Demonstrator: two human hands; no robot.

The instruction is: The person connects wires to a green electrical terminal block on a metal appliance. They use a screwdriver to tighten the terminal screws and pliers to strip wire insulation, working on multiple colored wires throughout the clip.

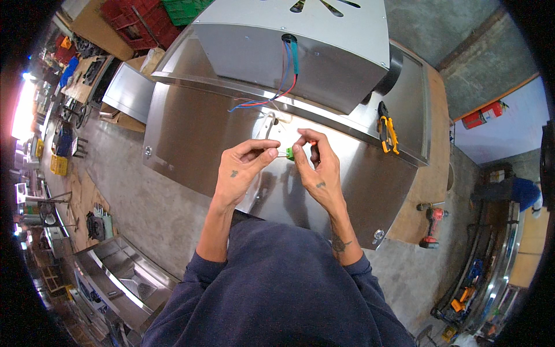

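Note:
My left hand (236, 168) is closed in a pinch, thumb against fingertips, on the end of a thin wire (282, 154). That wire runs toward a small green connector (290, 153), which my right hand (321, 169) grips between thumb and fingers. A bit of red-orange (313, 143) shows among the right fingers; its kind is hidden. Both hands are over a stainless steel panel (185, 127). Beyond them, blue and red wires (293, 84) hang from a hole in a metal housing (243, 55), their loose ends pointing left. A pale cable (269, 124) comes up near my left fingers.
Yellow-and-black pliers (386, 130) lie on the steel at the right. A red cordless drill (431, 228) rests on the board's edge at the lower right. Red crates (139, 23) are stacked at the far left. Another person (523, 194) is at the right edge.

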